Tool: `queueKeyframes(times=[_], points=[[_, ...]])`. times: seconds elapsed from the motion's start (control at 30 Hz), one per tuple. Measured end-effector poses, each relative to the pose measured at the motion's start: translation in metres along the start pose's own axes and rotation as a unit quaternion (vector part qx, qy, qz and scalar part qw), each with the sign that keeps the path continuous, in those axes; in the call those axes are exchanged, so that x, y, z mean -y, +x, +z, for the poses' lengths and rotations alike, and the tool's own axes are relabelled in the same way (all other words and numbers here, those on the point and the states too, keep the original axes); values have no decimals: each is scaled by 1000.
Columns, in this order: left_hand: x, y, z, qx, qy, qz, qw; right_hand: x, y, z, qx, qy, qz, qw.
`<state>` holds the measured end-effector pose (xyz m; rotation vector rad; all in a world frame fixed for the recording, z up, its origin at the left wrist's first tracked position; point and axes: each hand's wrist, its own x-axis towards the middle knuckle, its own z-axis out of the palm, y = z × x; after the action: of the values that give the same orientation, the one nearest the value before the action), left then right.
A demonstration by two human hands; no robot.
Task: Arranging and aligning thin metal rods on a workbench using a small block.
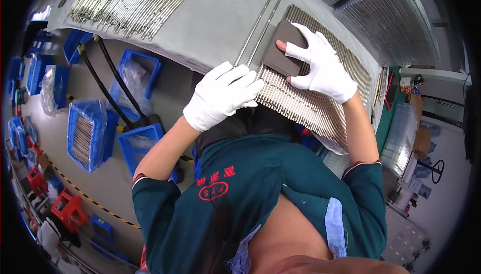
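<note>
Two loose metal rods (pixel 254 29) were seen in the head view on the pale-covered table (pixel 210 26), lying side by side, tilted from far right to near left. Their near ends were covered by the gloved left hand (pixel 220 96), which was held palm down at the table's near edge. Its fingers were kept close together and reached toward the rods; whether they were clamped on them cannot be told. The left forearm (pixel 165 146) was angled inward from the near left.

Just right of the loose rods, a grey block (pixel 279 62) was set on a dense row of rods (pixel 315 108). It was clasped from above by the gloved right hand (pixel 323 68), whose fingers were spread apart, one laid across the top and the thumb placed at the near edge. The right forearm (pixel 362 128) was reached forward, its wrist raised above the row. Farther left, more rods (pixel 135 6) were spread on the table.
</note>
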<state>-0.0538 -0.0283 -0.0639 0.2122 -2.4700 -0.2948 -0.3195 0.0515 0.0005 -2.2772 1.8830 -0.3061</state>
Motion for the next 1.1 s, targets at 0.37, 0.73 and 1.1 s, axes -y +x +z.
queueKeyframes(times=[0.37, 0.73, 1.1], points=[[-4, 2, -2, 0, -12, -1, 1000, -5, 8, -5, 21, 15, 46, 999], [-4, 3, 3, 7, -31, -9, 999, -22, -26, -4, -8, 21, 88, 996], [-2, -7, 30, -107, -39, 21, 993, 14, 19, 3, 1, 28, -21, 999]])
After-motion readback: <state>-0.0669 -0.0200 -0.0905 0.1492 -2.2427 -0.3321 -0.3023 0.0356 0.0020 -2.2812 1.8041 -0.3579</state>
